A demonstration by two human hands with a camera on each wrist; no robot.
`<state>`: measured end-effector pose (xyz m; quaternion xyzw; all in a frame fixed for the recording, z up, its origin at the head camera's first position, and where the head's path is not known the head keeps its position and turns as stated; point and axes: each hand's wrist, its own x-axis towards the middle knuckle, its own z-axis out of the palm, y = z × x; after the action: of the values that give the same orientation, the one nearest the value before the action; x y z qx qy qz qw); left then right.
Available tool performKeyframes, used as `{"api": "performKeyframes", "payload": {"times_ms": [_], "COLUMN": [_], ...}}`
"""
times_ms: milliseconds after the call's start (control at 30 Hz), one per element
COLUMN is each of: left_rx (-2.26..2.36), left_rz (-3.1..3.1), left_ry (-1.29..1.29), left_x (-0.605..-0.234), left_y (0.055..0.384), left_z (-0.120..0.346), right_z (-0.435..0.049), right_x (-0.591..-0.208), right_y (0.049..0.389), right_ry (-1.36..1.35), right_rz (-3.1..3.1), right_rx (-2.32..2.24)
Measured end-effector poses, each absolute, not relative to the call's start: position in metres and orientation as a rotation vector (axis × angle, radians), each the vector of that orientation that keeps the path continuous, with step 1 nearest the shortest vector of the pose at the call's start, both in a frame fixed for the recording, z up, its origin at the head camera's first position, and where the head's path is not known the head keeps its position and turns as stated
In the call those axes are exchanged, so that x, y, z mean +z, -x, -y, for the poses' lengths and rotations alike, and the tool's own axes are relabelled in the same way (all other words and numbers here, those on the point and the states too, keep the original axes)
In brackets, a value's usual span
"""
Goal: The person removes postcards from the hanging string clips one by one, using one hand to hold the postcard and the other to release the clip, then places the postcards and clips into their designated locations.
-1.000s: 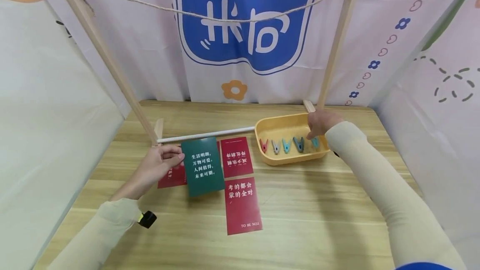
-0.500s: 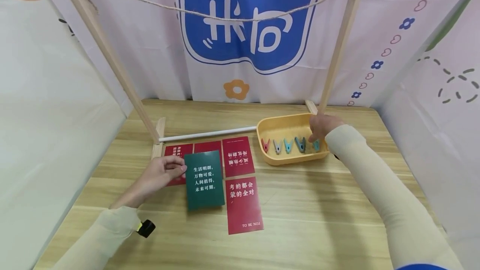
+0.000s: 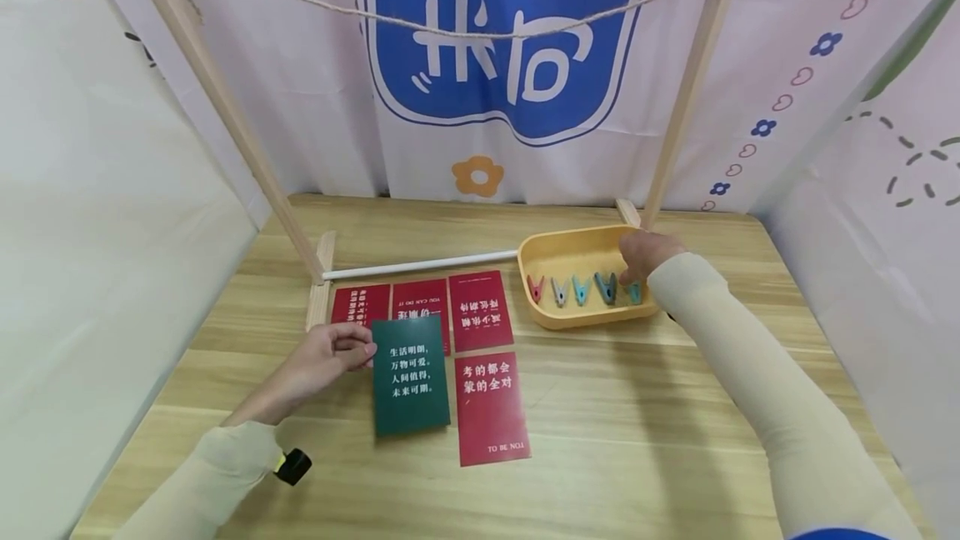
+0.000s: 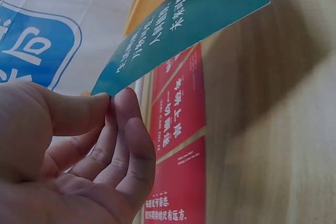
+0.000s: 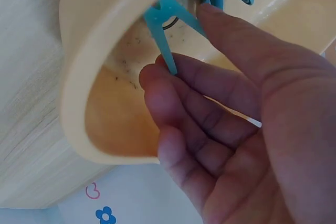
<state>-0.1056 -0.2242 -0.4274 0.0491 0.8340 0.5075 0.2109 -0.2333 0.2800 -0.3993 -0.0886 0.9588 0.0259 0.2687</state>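
My left hand (image 3: 321,367) pinches a dark green card (image 3: 411,419) with white lettering by its left edge, between thumb and fingertips. The card is raised above the table and tilted in the left wrist view. Over the right end of a yellow tray (image 3: 555,324), my right hand (image 3: 652,257) reaches in. Its thumb and fingers grip the two legs of a turquoise clothespin (image 5: 167,8). Other clothespins, including a red one (image 3: 535,288) and a dark grey-blue one (image 3: 606,288), stand in a row to its left.
Several red cards (image 3: 492,423) lie on the wooden table (image 3: 600,440), partly behind the green card. A sagging twine line (image 3: 480,34) spans two wooden posts (image 3: 232,123) at the back. A white rod (image 3: 420,264) runs low between left post and tray.
My left hand has lowered the green card toward me, uncovering more of the red cards behind it. My right hand stays at the tray's right end with the turquoise clothespin.
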Motion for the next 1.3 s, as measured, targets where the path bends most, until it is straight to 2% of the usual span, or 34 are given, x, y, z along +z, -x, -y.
{"api": "performKeyframes", "payload": {"times_ms": [700,1300], "left_rx": [1.355,1.333], "left_rz": [-2.246,-2.150], "left_ry": [-0.148,-0.160], "left_x": [-0.441,-0.445], "left_y": [0.095,0.094], "left_z": [0.225,0.224], "right_z": [-0.278,-0.282], "right_x": [-0.394,-0.369], "right_y": [0.227,0.229], "right_ry": [0.296,0.477], "right_rz": [-2.617,-2.620], "right_rx": [0.109,-0.234]}}
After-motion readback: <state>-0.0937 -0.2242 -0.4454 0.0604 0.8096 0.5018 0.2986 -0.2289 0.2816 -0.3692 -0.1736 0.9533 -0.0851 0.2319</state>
